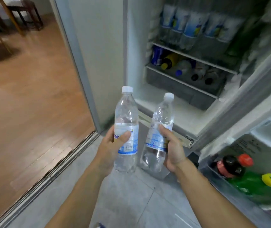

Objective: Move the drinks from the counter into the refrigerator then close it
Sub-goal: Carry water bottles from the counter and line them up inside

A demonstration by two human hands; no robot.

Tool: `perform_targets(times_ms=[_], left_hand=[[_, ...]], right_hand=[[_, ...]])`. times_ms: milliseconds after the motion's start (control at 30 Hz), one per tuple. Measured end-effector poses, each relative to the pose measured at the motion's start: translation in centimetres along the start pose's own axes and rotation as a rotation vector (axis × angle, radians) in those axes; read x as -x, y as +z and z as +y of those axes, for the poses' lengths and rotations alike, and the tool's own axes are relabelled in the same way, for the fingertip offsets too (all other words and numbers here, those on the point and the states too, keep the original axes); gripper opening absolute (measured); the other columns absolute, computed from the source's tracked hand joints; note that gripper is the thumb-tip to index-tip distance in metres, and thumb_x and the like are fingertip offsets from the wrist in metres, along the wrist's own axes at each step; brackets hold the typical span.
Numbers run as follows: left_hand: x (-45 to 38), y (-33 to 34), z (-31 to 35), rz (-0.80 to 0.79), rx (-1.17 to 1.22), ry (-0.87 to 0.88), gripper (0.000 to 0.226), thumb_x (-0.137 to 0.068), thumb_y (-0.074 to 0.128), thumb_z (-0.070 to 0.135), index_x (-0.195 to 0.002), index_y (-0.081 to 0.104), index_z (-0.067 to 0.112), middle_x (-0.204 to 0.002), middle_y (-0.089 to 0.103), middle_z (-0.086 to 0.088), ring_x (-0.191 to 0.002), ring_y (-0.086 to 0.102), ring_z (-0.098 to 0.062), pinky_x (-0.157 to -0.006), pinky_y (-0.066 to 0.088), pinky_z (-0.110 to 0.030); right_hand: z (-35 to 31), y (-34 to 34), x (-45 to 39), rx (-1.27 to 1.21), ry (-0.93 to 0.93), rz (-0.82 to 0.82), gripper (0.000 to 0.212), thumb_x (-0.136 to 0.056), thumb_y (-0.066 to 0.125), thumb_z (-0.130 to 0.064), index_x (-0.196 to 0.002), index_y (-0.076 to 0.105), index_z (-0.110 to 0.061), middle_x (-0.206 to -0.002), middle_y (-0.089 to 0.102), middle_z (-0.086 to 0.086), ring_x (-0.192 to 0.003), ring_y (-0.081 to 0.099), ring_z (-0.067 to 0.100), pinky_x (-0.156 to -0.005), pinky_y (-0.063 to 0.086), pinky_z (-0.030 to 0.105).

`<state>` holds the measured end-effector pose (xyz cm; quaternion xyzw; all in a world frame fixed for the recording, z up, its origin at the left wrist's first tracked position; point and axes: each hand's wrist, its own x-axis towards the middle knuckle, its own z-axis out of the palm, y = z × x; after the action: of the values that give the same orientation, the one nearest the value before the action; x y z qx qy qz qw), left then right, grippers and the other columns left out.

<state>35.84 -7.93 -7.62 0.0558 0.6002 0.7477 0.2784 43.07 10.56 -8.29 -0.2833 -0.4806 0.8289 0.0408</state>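
I hold two clear water bottles with white caps and blue-white labels in front of the open refrigerator (169, 111). My left hand (111, 143) grips the left water bottle (126, 116) around its label, upright. My right hand (172, 145) grips the right water bottle (161, 116) around its label, tilted slightly right. Inside the refrigerator, a row of water bottles (195, 25) stands on the upper shelf. Below it, several drinks (182, 66) lie on a lower shelf.
The refrigerator door (261, 99) stands open at right; its lower door bin (217, 180) holds a green bottle (253, 183) with a yellow cap and two dark soda bottles (230, 165). A grey tile floor (126, 203) lies below. Wooden flooring (29, 99) and chairs are at left.
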Motion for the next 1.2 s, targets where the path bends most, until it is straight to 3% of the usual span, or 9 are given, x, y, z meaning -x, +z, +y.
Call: perform_targets(times_ms=[133, 233, 333, 500, 667, 867, 1033, 1100, 1200], left_hand=[[-5.2, -0.1, 3.5, -0.149, -0.069, 0.034, 0.050, -0.066, 0.079, 0.049, -0.113, 0.069, 0.038, -0.111, 0.075, 0.001, -0.100, 0.072, -0.017, -0.071, 0.056, -0.020], [-8.7, 1.0, 5.7, -0.207, -0.092, 0.051, 0.053, -0.063, 0.080, 0.052, -0.113, 0.068, 0.039, -0.110, 0.075, 0.002, -0.102, 0.072, -0.018, -0.077, 0.057, -0.027], [-12.2, 2.6, 7.4, -0.255, -0.116, 0.095, 0.058, -0.064, 0.081, 0.049, -0.118, 0.065, 0.038, -0.110, 0.074, 0.002, -0.102, 0.072, -0.021, -0.086, 0.056, -0.040], [-17.2, 5.7, 9.1, -0.264, -0.137, 0.145, 0.051, -0.072, 0.084, 0.039, -0.119, 0.062, 0.035, -0.106, 0.075, 0.005, -0.097, 0.073, -0.018, -0.073, 0.059, -0.034], [-22.7, 8.3, 11.2, -0.228, -0.153, 0.246, 0.046, -0.084, 0.076, 0.023, -0.125, 0.056, 0.031, -0.107, 0.074, 0.007, -0.097, 0.072, -0.014, -0.083, 0.058, -0.035], [-29.7, 10.7, 15.5, -0.195, -0.191, 0.357, 0.047, -0.082, 0.078, 0.026, -0.118, 0.051, 0.040, -0.104, 0.072, 0.017, -0.095, 0.070, -0.003, -0.069, 0.057, -0.018], [-35.4, 14.4, 19.1, -0.189, -0.218, 0.485, 0.052, -0.078, 0.081, 0.028, -0.117, 0.048, 0.038, -0.105, 0.070, 0.013, -0.095, 0.069, -0.007, -0.075, 0.058, -0.024], [-37.5, 16.2, 20.0, -0.198, -0.203, 0.532, 0.057, -0.079, 0.080, 0.025, -0.125, 0.047, 0.034, -0.118, 0.067, 0.006, -0.104, 0.067, -0.010, -0.086, 0.058, -0.031], [-40.6, 18.0, 21.2, -0.190, -0.217, 0.578, 0.063, -0.080, 0.079, 0.023, -0.134, 0.046, 0.027, -0.127, 0.062, 0.002, -0.111, 0.063, -0.013, -0.096, 0.055, -0.039]], right_hand=[[-2.9, 1.8, -1.4, 0.000, -0.137, 0.170, 0.050, -0.074, 0.077, -0.040, -0.117, 0.067, -0.017, -0.101, 0.076, 0.012, -0.082, 0.074, 0.027, -0.065, 0.058, 0.039], [-4.8, 1.7, -2.3, 0.014, -0.226, 0.264, 0.037, -0.086, 0.073, -0.034, -0.119, 0.064, -0.021, -0.107, 0.075, 0.009, -0.095, 0.073, 0.030, -0.074, 0.061, 0.046], [-6.7, 1.3, -3.7, 0.024, -0.308, 0.342, 0.035, -0.083, 0.077, -0.034, -0.113, 0.064, -0.022, -0.107, 0.075, 0.007, -0.096, 0.073, 0.027, -0.081, 0.061, 0.046], [-9.8, 0.0, -6.7, 0.077, -0.441, 0.471, 0.019, -0.084, 0.077, -0.029, -0.096, 0.064, -0.036, -0.098, 0.076, -0.002, -0.093, 0.074, 0.021, -0.085, 0.060, 0.047], [-13.6, -1.1, -9.8, 0.069, -0.596, 0.548, 0.025, -0.086, 0.076, -0.020, -0.103, 0.062, -0.033, -0.099, 0.075, -0.009, -0.093, 0.073, 0.014, -0.079, 0.058, 0.035], [-19.1, -0.8, -14.0, 0.034, -0.725, 0.600, 0.030, -0.086, 0.074, -0.015, -0.102, 0.059, -0.036, -0.097, 0.074, -0.012, -0.093, 0.072, 0.009, -0.079, 0.059, 0.028], [-24.5, -0.1, -18.3, 0.049, -0.851, 0.663, 0.036, -0.086, 0.075, -0.014, -0.111, 0.056, -0.032, -0.109, 0.069, -0.006, -0.103, 0.068, 0.015, -0.091, 0.055, 0.035], [-26.6, -0.1, -19.8, 0.071, -0.902, 0.699, 0.042, -0.086, 0.075, -0.013, -0.120, 0.053, -0.024, -0.111, 0.067, -0.004, -0.104, 0.066, 0.012, -0.089, 0.055, 0.029], [-29.8, -0.5, -21.9, 0.148, -0.957, 0.768, 0.046, -0.086, 0.074, -0.013, -0.127, 0.052, -0.013, -0.109, 0.065, -0.002, -0.093, 0.065, 0.000, -0.074, 0.052, 0.013]])
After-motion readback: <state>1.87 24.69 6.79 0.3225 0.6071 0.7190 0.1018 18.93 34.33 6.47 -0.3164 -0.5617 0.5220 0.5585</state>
